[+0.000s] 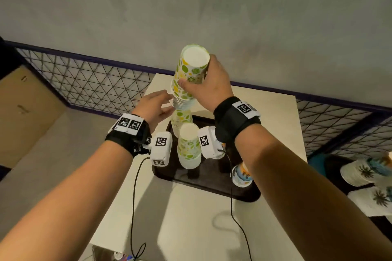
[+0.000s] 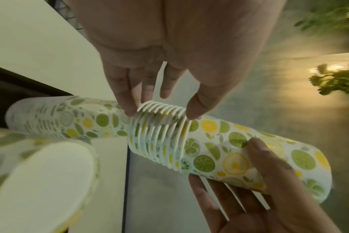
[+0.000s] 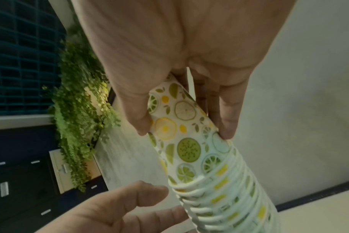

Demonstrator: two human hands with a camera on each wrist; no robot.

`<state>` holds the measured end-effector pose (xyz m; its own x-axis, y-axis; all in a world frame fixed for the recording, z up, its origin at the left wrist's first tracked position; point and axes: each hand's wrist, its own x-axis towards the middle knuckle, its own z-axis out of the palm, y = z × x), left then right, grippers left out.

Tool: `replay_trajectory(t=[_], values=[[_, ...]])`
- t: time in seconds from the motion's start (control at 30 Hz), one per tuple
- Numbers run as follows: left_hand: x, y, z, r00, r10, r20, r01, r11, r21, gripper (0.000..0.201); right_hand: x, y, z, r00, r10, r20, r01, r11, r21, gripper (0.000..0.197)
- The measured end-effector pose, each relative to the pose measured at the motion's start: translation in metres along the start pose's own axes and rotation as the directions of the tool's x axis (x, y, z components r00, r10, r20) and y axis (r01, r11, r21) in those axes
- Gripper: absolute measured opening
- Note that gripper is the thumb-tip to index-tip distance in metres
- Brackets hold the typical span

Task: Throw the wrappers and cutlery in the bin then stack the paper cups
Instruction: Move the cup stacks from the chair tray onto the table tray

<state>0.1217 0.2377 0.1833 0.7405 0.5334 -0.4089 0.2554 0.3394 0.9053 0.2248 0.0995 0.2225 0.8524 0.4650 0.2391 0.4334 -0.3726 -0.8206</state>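
Note:
A tall stack of upturned citrus-print paper cups (image 1: 182, 116) rises from a dark tray (image 1: 244, 193). My right hand (image 1: 195, 78) grips the top cups of the stack (image 3: 181, 141), thumb on one side and fingers on the other. My left hand (image 1: 169, 105) pinches the band of white rims (image 2: 161, 126) halfway up between fingertips and thumb. A shorter upturned citrus-print cup stack (image 1: 188, 148) stands nearer on the tray. A cup with a colourful print (image 1: 241, 174) sits at the tray's right, half hidden by my right arm. No wrappers or cutlery show.
The tray lies on a white table (image 1: 191, 229), and two black cables (image 1: 133, 197) trail over it. Palm-print cups (image 1: 360, 171) lie low at the right. A wire mesh fence (image 1: 95, 82) runs behind, with a cardboard box (image 1: 25, 112) at the left.

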Motion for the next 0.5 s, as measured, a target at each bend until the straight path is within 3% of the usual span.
replay_trajectory(t=[0.1,0.3,0.5], values=[[0.020,-0.011,-0.007,0.999,-0.042,0.025,0.041,0.999,0.026,0.009,0.015,0.009,0.024,0.998,0.049,0.050,-0.046,0.998,-0.047,0.081],[0.048,-0.037,-0.014,0.990,-0.134,0.035,0.130,0.988,0.089,0.008,0.027,0.028,0.056,0.971,0.187,0.152,-0.174,0.980,-0.098,0.071],[0.063,-0.065,-0.019,0.969,-0.236,0.073,0.235,0.972,0.022,0.016,0.025,0.047,0.073,0.930,0.275,0.245,-0.217,0.947,-0.237,0.066]])
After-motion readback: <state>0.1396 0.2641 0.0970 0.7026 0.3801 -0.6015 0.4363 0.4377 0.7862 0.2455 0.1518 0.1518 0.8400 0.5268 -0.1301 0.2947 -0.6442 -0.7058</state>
